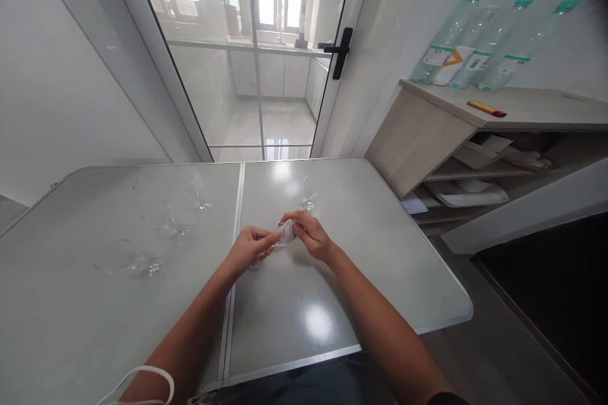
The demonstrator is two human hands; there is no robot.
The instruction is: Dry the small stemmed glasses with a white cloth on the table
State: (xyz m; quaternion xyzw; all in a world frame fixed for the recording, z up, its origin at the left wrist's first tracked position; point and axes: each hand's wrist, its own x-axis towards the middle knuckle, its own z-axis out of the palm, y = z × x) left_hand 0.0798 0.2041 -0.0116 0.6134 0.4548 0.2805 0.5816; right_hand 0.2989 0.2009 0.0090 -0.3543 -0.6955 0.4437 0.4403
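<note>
Over the middle of the grey table [280, 304], a small clear stemmed glass [286, 234] is held tilted between both hands. My left hand [254, 245] is closed around its stem, with the foot showing faintly below the fingers. My right hand [311, 233] grips the bowl, fingers over the far side and thumb at the near side. The bowl looks whitish; whether a cloth or tissue is in it, I cannot tell. Just beyond my hands another stemmed glass [308, 201] stands on the table. On the left half are several more clear stemmed glasses [154, 266], faint against the surface.
A metal strip [237, 202] divides the tabletop. Behind it stands a glass door with a black handle [341, 54]. At right, a wooden shelf unit [427, 120] carries several clear bottles [475, 63] with green caps and a yellow-red stick-shaped packet [487, 108].
</note>
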